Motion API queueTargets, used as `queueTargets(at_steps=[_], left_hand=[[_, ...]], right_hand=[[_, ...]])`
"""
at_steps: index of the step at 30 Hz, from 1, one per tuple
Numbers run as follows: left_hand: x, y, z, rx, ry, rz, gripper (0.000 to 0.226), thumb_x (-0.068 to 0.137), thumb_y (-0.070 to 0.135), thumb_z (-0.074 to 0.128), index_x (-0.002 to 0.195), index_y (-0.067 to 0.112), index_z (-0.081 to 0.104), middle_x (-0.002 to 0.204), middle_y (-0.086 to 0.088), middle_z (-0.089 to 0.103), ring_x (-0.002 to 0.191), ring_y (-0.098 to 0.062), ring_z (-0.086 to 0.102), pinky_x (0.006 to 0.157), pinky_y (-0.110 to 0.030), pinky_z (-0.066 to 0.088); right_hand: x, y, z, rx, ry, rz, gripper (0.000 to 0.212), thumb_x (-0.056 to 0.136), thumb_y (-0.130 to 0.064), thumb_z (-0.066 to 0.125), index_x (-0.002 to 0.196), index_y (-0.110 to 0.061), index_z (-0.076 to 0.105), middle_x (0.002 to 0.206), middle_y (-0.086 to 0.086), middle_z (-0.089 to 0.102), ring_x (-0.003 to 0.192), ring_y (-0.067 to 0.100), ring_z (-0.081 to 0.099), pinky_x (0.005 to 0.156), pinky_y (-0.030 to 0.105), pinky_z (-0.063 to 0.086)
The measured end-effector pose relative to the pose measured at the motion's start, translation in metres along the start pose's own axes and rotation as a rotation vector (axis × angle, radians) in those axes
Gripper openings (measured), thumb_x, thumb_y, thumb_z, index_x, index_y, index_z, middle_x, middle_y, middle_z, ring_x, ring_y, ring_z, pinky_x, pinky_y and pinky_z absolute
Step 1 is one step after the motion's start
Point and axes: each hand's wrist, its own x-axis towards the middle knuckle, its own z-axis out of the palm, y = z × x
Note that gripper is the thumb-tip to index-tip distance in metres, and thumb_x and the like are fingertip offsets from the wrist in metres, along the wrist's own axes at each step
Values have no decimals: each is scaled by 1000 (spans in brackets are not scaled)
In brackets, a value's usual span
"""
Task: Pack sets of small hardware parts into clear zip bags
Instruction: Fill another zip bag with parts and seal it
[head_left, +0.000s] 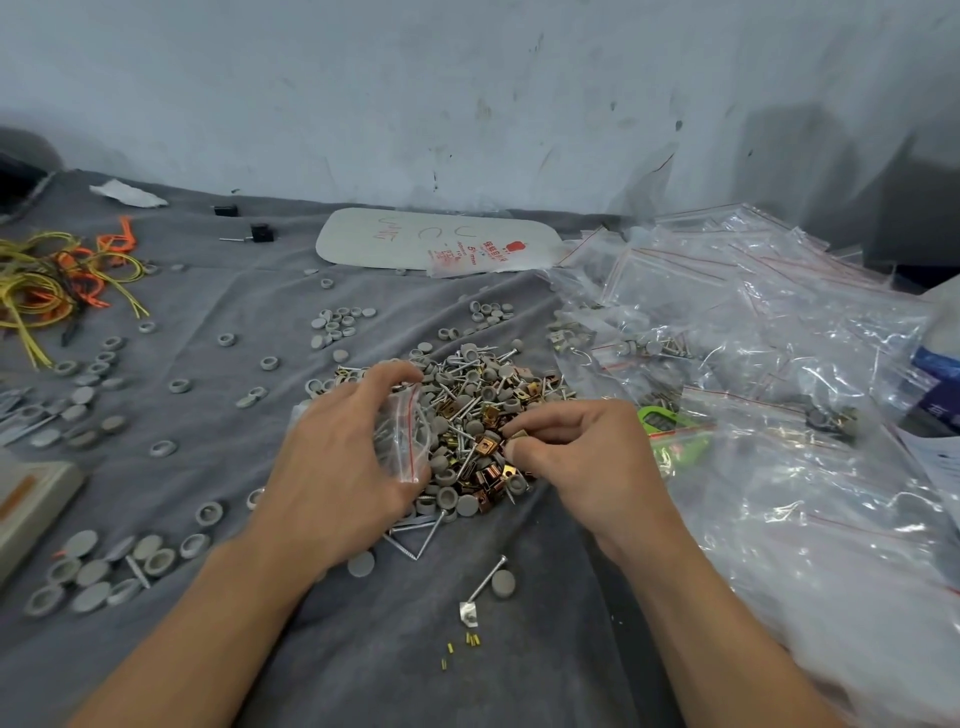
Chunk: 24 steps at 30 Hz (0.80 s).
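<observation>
Zip bag (402, 431): small, clear, gripped in the left hand (332, 467) with the fingers curled round it. The red-striped mouth is turned toward the pile of parts (478, 395) on the grey cloth (363, 649). What look like screws are seen inside. How wide the mouth gapes cannot be told.

Right hand (576, 457): a brass clip (511, 440) is pinched between thumb and forefinger over the pile, just beside the bag; the other fingers are curled in.

Step judged: a clip is being added to a part-filled set.

Risks noted:
- The clip may be dropped short if the mouth is not held wide.
- A second clip may be lifted tangled with the first, so the count is spoiled.
- The thin film may be pierced by screw points if the bag is squeezed.

Filled bags (649, 345) are seen to the right, well apart.
</observation>
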Motion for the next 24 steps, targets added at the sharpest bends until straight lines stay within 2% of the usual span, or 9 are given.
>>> queueTargets(at_steps=[4, 7, 9, 13, 15, 17, 18, 21, 24], left_hand=[[0, 0, 0, -6, -12, 7, 76, 69, 40, 81, 134, 47, 42, 104, 22, 50, 94, -4, 45, 84, -31, 37], [0, 2, -1, -16, -9, 6, 73, 68, 46, 73, 133, 47, 42, 105, 22, 51, 94, -4, 46, 85, -32, 37], [0, 2, -1, -18, -11, -1, 72, 68, 49, 70, 134, 48, 42, 104, 23, 50, 94, -3, 45, 86, -33, 38], [1, 1, -1, -14, -21, -1, 74, 68, 48, 76, 134, 48, 41, 104, 23, 48, 94, -3, 45, 87, -34, 38], [0, 2, -1, -13, -18, -4, 73, 67, 51, 72, 134, 48, 41, 103, 24, 47, 93, -3, 45, 86, -33, 38], [0, 2, -1, -18, -15, -6, 73, 67, 51, 70, 134, 48, 41, 103, 23, 49, 93, -2, 44, 86, -33, 38], [0, 2, -1, -20, -14, -6, 73, 67, 50, 70, 134, 48, 41, 103, 23, 49, 93, -2, 44, 85, -32, 38], [1, 2, -1, -22, -16, -5, 73, 66, 50, 70, 133, 46, 42, 103, 21, 53, 92, -4, 47, 84, -33, 39], [0, 3, -1, -16, -15, -3, 73, 66, 50, 69, 134, 46, 42, 103, 20, 53, 93, -5, 48, 84, -32, 39]], right_hand=[[0, -1, 0, -7, -20, -19, 28, 76, -11, 83, 75, -39, 81, 72, -9, 77, 68, 8, 75, 65, 23, 54], [-1, -2, 0, -30, -27, -18, 24, 78, -16, 83, 78, -41, 80, 70, -11, 76, 66, 4, 72, 62, 18, 52], [0, -1, 1, -126, 11, -20, 25, 80, -19, 82, 75, -43, 77, 68, -15, 74, 63, 3, 70, 58, 15, 50], [0, 1, 0, -381, 55, -67, 20, 86, -26, 78, 67, -31, 75, 55, -20, 64, 56, -2, 61, 49, 10, 37], [-2, -2, -1, -536, 35, -123, 8, 87, -28, 77, 82, -33, 81, 63, -25, 63, 67, -4, 60, 62, 13, 40], [-3, -3, -1, -578, 50, -192, 13, 86, -24, 76, 91, -34, 83, 84, -23, 67, 87, 2, 60, 78, 22, 45], [-3, -5, -2, -534, 39, -224, 15, 84, -21, 77, 88, -35, 83, 87, -22, 68, 90, 3, 59, 79, 20, 43], [-8, -9, 1, -495, -179, -222, 15, 78, -23, 82, 80, -38, 82, 80, -21, 69, 84, -1, 61, 72, 8, 40], [-10, -10, 11, -638, -282, -163, 12, 77, -30, 85, 82, -41, 81, 75, -20, 66, 77, 1, 61, 64, 8, 38]])
